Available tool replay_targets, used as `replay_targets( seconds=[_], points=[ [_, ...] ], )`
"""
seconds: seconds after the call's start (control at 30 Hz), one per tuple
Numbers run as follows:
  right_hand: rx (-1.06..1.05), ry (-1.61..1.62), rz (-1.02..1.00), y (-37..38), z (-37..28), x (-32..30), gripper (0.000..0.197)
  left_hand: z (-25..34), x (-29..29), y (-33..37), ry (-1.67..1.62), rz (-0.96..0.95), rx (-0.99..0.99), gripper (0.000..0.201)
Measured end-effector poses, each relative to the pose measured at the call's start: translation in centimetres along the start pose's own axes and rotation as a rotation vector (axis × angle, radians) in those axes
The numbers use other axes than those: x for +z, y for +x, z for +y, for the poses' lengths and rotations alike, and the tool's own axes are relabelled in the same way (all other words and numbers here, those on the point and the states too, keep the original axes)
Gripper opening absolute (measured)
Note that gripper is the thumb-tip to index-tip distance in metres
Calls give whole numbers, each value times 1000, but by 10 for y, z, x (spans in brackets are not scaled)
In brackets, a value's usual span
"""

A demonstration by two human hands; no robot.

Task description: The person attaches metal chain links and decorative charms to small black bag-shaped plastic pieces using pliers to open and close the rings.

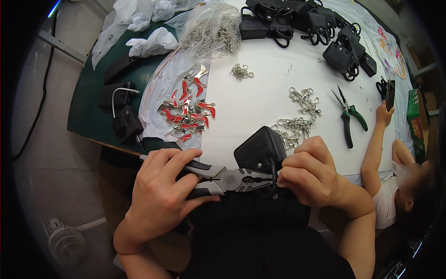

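My left hand [163, 186] is wrapped round the grey handles of a pair of combination pliers [237, 180]. The plier jaws point right and stand slightly apart at the tip, beside my right fingertips. My right hand [310, 173] is closed in a pinch at the lower right side of a small black box-shaped bag [260, 148]. What exactly lies between those fingertips is partly hidden; a small bit of metal shows by the jaws. The bag rests at the table's near edge, just beyond the pliers.
Metal clasps [297, 125] lie beyond the bag. Red boot-shaped charms [188, 111] are on plastic at left, below a bag of metal parts [211, 35]. Green-handled pliers [346, 116] and black bags [346, 51] lie right. Another person [395, 181] holds a phone [390, 95].
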State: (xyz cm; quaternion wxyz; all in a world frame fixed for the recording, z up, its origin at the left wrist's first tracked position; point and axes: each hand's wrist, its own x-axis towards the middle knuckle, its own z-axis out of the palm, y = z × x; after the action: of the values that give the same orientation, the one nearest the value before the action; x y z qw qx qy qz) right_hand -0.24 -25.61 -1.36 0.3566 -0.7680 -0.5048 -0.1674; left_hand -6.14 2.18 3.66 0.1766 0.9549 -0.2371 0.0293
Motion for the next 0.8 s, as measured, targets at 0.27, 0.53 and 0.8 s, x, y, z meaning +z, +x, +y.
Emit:
replay_targets(
  seconds=[0.27, 0.53, 0.8],
  points=[
    [19, 94, -55, -3, 5, -4, 26, -3, 1, 8, 9, -2, 79, 46],
    [660, -511, -63, -57, 46, -65, 68, -23, 2, 3, -9, -108, -123, 45],
    [1052, -622, -181, -132, 81, -88, 69, -29, 3, 8, 30, -60, -35, 54]
  ],
)
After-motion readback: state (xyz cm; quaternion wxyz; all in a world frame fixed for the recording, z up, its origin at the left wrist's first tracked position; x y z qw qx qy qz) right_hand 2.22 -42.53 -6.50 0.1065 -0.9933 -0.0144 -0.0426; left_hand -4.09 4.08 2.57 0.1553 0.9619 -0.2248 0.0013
